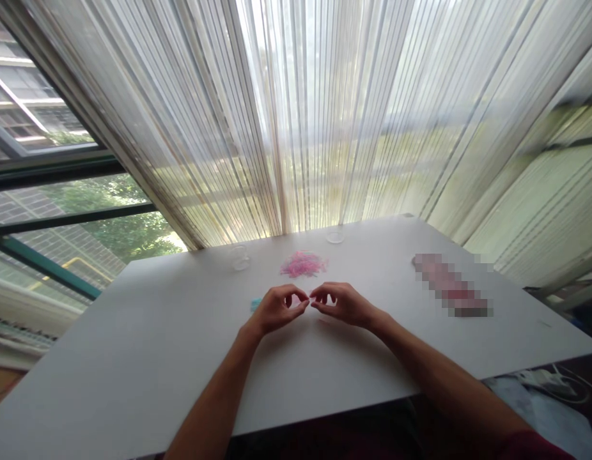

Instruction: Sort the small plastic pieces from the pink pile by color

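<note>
My left hand [277,310] and my right hand [341,305] hover close together over the white table [133,364], thumbs and forefingers pinched, fingertips almost meeting. Whether a tiny item lies between them is too small to tell. Just beyond them lies a loose heap of fine pink strands [303,264]. A small turquoise scrap [256,305] sits by my left hand, partly hidden behind it. A tiny pink bit [323,321] lies below my right hand.
A clear glass cup [241,257] and a clear round dish [335,236] stand near the far edge of the table. A long pixelated object [452,284] lies to the right. Sheer striped curtains [300,115] and a window [75,211] rise behind.
</note>
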Demonstrator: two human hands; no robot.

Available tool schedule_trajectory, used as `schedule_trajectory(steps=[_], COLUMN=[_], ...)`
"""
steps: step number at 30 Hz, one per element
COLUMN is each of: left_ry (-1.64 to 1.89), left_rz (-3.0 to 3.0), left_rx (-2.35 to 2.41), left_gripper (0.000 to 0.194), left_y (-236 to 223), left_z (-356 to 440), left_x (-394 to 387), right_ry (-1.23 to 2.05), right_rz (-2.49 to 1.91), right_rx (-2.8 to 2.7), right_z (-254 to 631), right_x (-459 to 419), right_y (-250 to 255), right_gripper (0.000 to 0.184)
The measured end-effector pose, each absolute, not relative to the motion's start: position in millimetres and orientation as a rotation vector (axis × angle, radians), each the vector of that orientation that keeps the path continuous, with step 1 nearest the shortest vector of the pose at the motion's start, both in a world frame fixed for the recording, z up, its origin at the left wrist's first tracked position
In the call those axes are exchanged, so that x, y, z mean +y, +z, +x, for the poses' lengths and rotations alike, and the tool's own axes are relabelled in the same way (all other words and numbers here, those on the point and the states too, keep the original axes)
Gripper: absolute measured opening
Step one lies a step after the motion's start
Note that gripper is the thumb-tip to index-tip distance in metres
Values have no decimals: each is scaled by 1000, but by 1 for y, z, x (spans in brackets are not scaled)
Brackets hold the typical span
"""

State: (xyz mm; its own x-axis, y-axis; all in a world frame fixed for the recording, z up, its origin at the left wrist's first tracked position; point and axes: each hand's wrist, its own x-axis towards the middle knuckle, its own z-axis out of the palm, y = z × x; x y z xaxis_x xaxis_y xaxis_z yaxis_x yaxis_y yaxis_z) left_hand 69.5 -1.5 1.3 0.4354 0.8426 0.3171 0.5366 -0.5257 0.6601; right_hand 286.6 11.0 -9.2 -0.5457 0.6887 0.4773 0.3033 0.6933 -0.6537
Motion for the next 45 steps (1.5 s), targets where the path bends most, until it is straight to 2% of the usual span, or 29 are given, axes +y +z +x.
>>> schedule_trajectory(steps=[30,45], left_ry=[888,900], left_rz=[2208,2215], left_rx=[1214,1177], left_gripper=[8,9], left_y=[3,1], left_z=[66,69], left_x=[-1,-2], right_ry=[629,739], right_rz=[-794,-796], right_rx=[-2122,-2097], right_z=[285,278], right_x=[13,10], right_y=[-12,-12], right_gripper=[5,3])
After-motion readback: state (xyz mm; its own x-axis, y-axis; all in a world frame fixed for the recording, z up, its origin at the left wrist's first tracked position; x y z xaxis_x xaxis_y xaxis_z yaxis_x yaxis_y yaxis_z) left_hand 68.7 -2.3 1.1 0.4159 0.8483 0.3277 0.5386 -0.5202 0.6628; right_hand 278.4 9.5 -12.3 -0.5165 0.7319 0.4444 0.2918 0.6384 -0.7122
